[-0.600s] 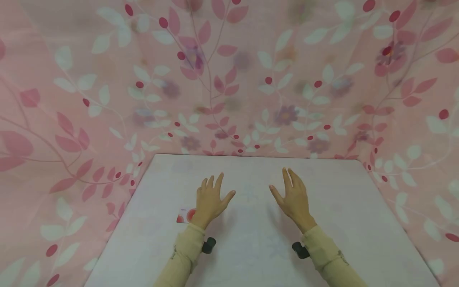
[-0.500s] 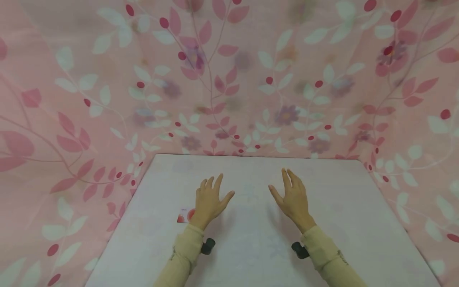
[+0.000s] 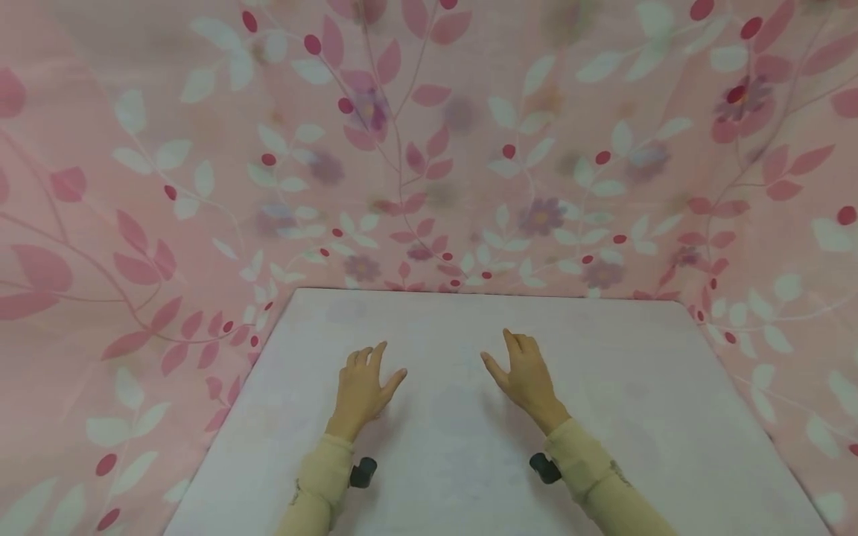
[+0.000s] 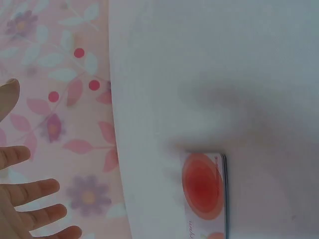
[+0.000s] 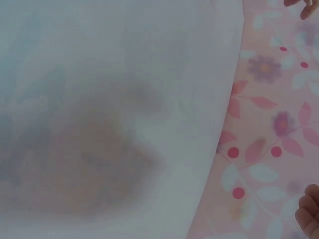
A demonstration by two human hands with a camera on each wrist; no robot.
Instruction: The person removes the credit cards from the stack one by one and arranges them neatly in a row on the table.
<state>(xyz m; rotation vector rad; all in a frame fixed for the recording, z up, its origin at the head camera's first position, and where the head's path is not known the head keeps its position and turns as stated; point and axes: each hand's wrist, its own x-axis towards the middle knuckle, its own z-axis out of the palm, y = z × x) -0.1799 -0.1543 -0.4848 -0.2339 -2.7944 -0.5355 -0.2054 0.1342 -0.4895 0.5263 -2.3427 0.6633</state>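
Observation:
My left hand [image 3: 358,393] is above the left half of the white table, its fingers loosely extended and the thumb apart, holding nothing. Opposite it, my right hand [image 3: 527,377] hovers with relaxed fingers and nothing in its grasp. A small flat white item with red circles [image 4: 203,186] lies on the tabletop in the left wrist view; it has a dark layered edge, and its kind is unclear. In the head view, the left hand and forearm hide it. Fingertips [image 5: 310,214] show at the right edge of the right wrist view.
The white table [image 3: 442,484] has a straight far edge. Pink floral cloth [image 3: 429,149] rises behind it and along both sides. Dark wrist devices [image 3: 363,473] sit against both sleeves.
Both hands have moved left and slightly nearer the body, still apart. The red-and-white item, partly visible beside the left wrist before, is now covered in the head view. The view shifted slightly.

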